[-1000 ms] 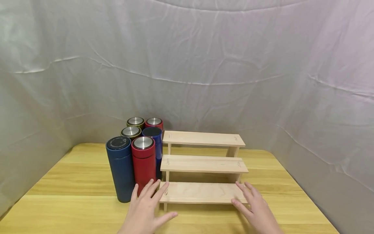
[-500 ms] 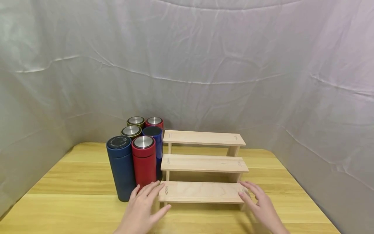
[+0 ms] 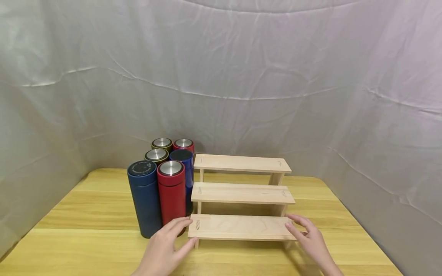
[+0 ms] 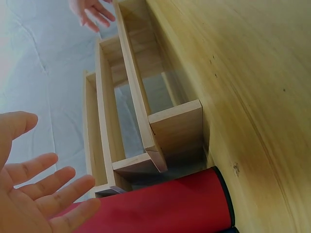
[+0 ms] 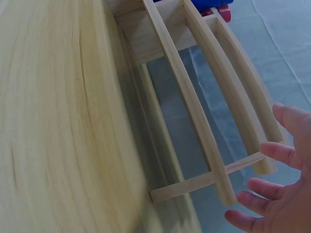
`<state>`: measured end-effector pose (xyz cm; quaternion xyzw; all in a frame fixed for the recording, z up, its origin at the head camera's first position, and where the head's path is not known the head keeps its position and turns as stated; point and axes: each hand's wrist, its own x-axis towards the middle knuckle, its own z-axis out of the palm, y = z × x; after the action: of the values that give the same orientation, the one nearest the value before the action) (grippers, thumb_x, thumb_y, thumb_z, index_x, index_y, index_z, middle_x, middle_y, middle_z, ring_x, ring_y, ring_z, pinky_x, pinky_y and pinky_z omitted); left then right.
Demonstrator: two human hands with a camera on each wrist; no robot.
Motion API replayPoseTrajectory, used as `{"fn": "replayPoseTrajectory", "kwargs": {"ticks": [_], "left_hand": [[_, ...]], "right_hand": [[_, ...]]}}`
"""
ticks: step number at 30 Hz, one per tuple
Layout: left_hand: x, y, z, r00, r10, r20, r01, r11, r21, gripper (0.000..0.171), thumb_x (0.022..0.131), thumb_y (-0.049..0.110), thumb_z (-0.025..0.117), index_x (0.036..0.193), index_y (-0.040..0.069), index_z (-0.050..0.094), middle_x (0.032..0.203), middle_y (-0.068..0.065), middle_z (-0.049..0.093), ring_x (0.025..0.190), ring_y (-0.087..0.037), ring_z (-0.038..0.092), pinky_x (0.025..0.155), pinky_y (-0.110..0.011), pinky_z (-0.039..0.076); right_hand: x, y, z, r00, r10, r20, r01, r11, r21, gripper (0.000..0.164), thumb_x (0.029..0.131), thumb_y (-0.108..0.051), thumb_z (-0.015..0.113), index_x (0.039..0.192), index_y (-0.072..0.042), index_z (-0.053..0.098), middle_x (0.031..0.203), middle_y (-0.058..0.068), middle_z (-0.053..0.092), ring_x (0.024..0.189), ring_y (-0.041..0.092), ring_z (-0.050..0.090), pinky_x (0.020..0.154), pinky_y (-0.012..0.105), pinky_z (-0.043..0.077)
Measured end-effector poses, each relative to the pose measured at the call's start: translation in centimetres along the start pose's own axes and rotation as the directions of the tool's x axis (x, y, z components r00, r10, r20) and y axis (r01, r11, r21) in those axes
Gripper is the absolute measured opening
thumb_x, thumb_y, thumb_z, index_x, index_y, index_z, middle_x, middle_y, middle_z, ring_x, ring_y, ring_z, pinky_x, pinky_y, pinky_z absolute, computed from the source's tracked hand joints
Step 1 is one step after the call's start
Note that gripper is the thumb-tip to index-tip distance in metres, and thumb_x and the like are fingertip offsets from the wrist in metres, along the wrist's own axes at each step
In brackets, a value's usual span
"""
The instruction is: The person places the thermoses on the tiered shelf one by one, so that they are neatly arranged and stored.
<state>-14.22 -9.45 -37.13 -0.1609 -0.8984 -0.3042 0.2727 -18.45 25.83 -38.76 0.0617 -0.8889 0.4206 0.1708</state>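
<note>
Wooden shelf (image 3: 243,193) — long axis left-right, between left hand (image 3: 165,245) and right hand (image 3: 309,239) | neither clearly nearer its end | hands loosely spread, gripping nothing — touch unclear

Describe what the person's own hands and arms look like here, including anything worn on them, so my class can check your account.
Both the left hand and the right hand are bare: no gloves, rings or visible markings. No sleeve, cuff, bracelet or watch shows before the pictures cut the arms off. Anything worn further up is out of view.
</note>
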Motion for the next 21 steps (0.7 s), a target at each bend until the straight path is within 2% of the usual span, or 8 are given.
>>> {"fn": "replayPoseTrajectory", "kwargs": {"ticks": [3,5,9,12,17,21], "left_hand": [[0.0,0.1,-0.1,0.999,-0.033,0.005,0.033,0.999,-0.019,0.032,0.069,0.022,0.076,0.098,0.012,0.066,0.1,0.005,0.061,0.087,-0.008,0.058,0.07,-0.027,0.05],[0.0,0.1,-0.1,0.999,-0.043,0.004,0.044,0.999,-0.028,0.031,0.07,0.021,0.076,0.098,0.013,0.066,0.099,0.006,0.061,0.087,-0.007,0.058,0.07,-0.027,0.05],[0.0,0.0,-0.3,0.999,-0.04,-0.008,0.039,0.999,-0.035,0.028,0.07,0.019,0.075,0.096,0.013,0.067,0.097,0.006,0.062,0.085,-0.008,0.058,0.07,-0.028,0.051],[0.0,-0.1,-0.3,0.999,-0.028,-0.027,0.026,0.999,-0.043,0.025,0.07,0.017,0.075,0.094,0.013,0.067,0.097,0.005,0.062,0.086,-0.008,0.058,0.071,-0.029,0.051],[0.1,-0.4,-0.3,0.996,0.001,-0.084,-0.005,0.998,-0.057,0.025,0.068,0.014,0.077,0.091,0.013,0.068,0.097,0.004,0.062,0.087,-0.008,0.058,0.071,-0.03,0.051],[0.2,-0.6,-0.3,0.991,0.027,-0.135,-0.036,0.997,-0.067,0.024,0.066,0.01,0.077,0.088,0.012,0.068,0.096,0.005,0.062,0.086,-0.008,0.059,0.07,-0.03,0.051]], "right_hand": [[0.2,0.7,0.2,1.0,0.009,-0.007,-0.009,1.0,0.016,0.031,0.087,-0.019,0.059,0.111,0.001,0.059,0.113,0.019,0.053,0.102,0.033,0.049,0.072,0.044,0.048],[0.3,1.1,0.3,0.999,0.038,-0.004,-0.038,0.999,0.033,0.031,0.087,-0.019,0.058,0.111,0.001,0.059,0.112,0.018,0.055,0.1,0.029,0.05,0.075,0.045,0.046],[0.7,1.7,0.3,0.991,0.135,0.015,-0.136,0.985,0.109,0.036,0.088,-0.02,0.057,0.115,0.003,0.055,0.109,0.016,0.058,0.094,0.012,0.053,0.08,0.031,0.043],[0.9,2.2,0.4,0.982,0.186,0.023,-0.188,0.967,0.173,0.038,0.088,-0.019,0.058,0.117,0.006,0.053,0.106,0.015,0.059,0.086,0.001,0.052,0.075,0.02,0.043],[1.0,3.1,0.8,0.983,0.184,0.014,-0.181,0.942,0.283,0.038,0.085,-0.012,0.06,0.115,0.01,0.052,0.103,0.015,0.061,0.08,0.0,0.054,0.068,0.019,0.047],[0.8,3.7,1.2,0.982,0.188,0.011,-0.178,0.911,0.373,0.036,0.083,-0.005,0.061,0.114,0.012,0.052,0.094,0.004,0.064,0.077,0.004,0.058,0.064,0.021,0.049]]}}
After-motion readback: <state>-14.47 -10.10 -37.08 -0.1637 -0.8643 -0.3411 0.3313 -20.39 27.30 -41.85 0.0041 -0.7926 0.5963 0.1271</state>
